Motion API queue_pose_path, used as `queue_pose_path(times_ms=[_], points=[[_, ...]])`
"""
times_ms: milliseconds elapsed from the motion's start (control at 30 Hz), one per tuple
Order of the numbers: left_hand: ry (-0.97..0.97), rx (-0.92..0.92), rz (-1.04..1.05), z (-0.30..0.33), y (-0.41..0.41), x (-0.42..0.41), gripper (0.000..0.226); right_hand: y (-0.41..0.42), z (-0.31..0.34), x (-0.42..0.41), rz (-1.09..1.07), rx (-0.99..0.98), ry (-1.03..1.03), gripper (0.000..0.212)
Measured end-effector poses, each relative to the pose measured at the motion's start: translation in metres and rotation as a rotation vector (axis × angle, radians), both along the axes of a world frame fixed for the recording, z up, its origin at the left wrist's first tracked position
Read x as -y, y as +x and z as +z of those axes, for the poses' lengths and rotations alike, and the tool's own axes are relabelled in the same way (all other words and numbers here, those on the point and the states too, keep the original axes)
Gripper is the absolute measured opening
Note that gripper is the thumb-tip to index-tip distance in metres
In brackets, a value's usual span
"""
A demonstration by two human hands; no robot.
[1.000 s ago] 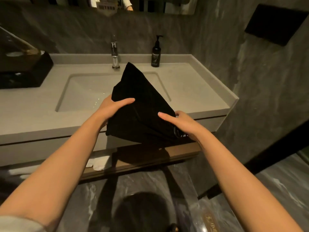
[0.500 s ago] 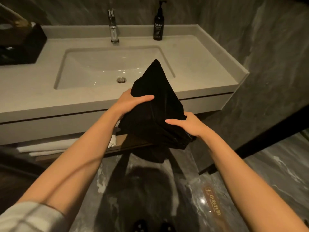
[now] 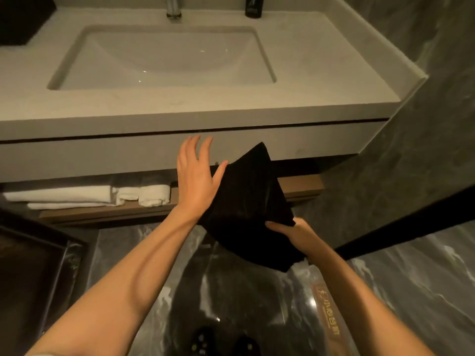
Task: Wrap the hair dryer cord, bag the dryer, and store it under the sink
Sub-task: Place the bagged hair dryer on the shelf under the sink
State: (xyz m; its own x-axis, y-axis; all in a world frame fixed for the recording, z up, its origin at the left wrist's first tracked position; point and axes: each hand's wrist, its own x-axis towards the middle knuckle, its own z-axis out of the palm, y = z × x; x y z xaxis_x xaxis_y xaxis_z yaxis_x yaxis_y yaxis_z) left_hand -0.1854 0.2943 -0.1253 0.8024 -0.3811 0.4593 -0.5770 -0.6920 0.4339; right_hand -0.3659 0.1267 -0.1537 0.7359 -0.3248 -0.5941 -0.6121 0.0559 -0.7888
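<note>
A black cloth bag (image 3: 246, 206) hangs in front of the vanity, just below the counter's front panel and level with the wooden shelf (image 3: 303, 186) under the sink (image 3: 164, 57). The hair dryer is hidden inside the bag. My right hand (image 3: 293, 232) grips the bag's lower right edge from underneath. My left hand (image 3: 195, 176) is spread flat with straight fingers, its thumb against the bag's left side.
Folded and rolled white towels (image 3: 84, 195) fill the left part of the shelf. A tap (image 3: 173, 9) and a black pump bottle (image 3: 253, 7) stand at the back of the counter. A dark framed object (image 3: 38, 265) is at lower left; a stone wall (image 3: 424, 150) closes the right.
The bag has come down from over the counter to the level of the shelf under the sink. My left hand has let go of its grip and opened flat.
</note>
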Motion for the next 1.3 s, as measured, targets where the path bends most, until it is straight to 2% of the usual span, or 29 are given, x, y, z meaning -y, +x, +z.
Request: queue_pose_path(times_ms=[200, 300, 400, 533, 767, 1000, 1300], points=[[0.058, 0.412, -0.034, -0.011, 0.063, 0.039, 0.064, 0.018, -0.09, 0.011, -0.009, -0.036, 0.067, 0.041], [0.093, 0.507, -0.021, -0.02, 0.086, 0.05, 0.07, 0.041, -0.122, 0.013, -0.023, -0.012, 0.094, 0.028], [0.084, 0.595, 0.0, -0.033, 0.103, 0.051, 0.071, 0.07, -0.158, 0.016, -0.013, 0.038, 0.074, 0.053], [0.066, 0.746, 0.041, -0.054, 0.121, 0.052, 0.074, 0.104, -0.189, 0.02, -0.042, 0.145, 0.043, 0.058], [-0.042, 0.959, 0.116, -0.065, 0.147, 0.069, 0.081, 0.17, -0.242, 0.051, -0.04, 0.313, 0.02, 0.089], [-0.091, 1.065, 0.215, -0.067, 0.156, 0.078, 0.074, 0.207, -0.257, 0.053, -0.072, 0.367, 0.014, 0.068], [-0.112, 1.086, 0.239, -0.07, 0.156, 0.08, 0.073, 0.228, -0.286, 0.056, -0.058, 0.341, -0.019, 0.065]])
